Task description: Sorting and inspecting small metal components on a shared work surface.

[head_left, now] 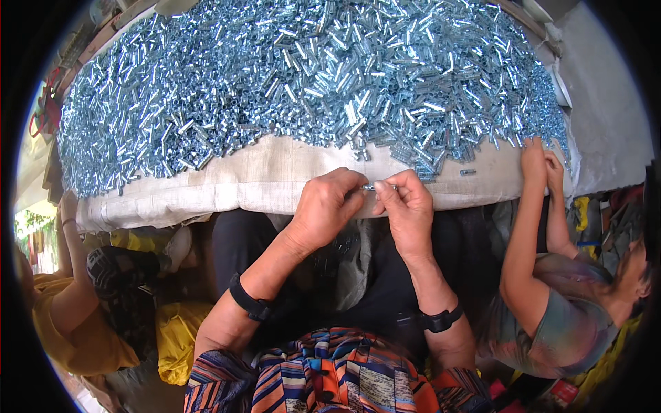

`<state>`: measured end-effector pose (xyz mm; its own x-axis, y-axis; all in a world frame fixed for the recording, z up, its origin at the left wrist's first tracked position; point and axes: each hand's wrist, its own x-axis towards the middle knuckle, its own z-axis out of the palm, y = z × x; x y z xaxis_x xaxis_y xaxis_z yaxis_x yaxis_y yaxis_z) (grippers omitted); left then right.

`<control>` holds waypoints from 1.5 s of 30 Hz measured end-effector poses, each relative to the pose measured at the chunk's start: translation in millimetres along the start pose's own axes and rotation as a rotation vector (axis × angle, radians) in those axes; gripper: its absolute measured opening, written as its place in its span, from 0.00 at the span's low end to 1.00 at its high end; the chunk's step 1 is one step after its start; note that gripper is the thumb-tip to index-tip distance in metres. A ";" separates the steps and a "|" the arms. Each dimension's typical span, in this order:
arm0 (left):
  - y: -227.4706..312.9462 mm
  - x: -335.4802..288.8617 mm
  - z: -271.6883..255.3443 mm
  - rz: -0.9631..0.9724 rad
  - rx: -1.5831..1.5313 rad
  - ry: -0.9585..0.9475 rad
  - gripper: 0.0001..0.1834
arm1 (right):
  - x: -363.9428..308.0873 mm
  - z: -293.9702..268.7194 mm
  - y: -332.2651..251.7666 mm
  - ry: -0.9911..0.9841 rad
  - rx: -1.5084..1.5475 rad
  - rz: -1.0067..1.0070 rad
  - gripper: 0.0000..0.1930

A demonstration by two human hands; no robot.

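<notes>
My left hand point(329, 205) and my right hand point(407, 208) meet in front of me, just over the near edge of the cloth-covered table. Thumbs and fingertips of both are pinched together on a small shiny metal part point(370, 186), which spans the short gap between them. Most of it is covered by my fingers, so its full shape is unclear. Beyond my hands spreads a large heap of small silvery-blue metal sleeves point(310, 89), long and short ones mixed. One loose sleeve point(468, 172) lies apart on the cloth to the right of my right hand.
Pale cloth point(227, 182) covers the table's near edge. At the right, a person point(571, 310) has both hands by the heap. Another person in a yellow top point(76, 316) reaches in from the left. A yellow bag point(180, 341) sits low beside my left arm.
</notes>
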<state>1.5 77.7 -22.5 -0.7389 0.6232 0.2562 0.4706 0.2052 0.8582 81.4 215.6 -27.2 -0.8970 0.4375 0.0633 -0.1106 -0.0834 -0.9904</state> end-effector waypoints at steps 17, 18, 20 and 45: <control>-22.1 6.5 -7.7 -0.059 0.252 0.185 0.09 | 33.4 17.1 -4.6 -0.127 -0.941 -0.219 0.11; -22.0 8.7 -9.0 -0.057 0.252 0.188 0.09 | 34.8 14.1 -7.6 -0.134 -0.894 -0.130 0.11; -19.9 13.6 -11.0 -0.045 0.297 0.178 0.10 | 28.9 6.1 -8.5 -0.150 -0.841 -0.101 0.11; -34.9 18.1 -6.2 -0.040 0.045 0.153 0.10 | 83.3 -8.1 6.0 0.120 -0.995 -0.340 0.11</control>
<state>-31.3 77.2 -45.0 -0.8206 0.4924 0.2899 0.4581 0.2636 0.8489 9.5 258.8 -28.9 -0.8304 0.3904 0.3975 0.1013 0.8074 -0.5812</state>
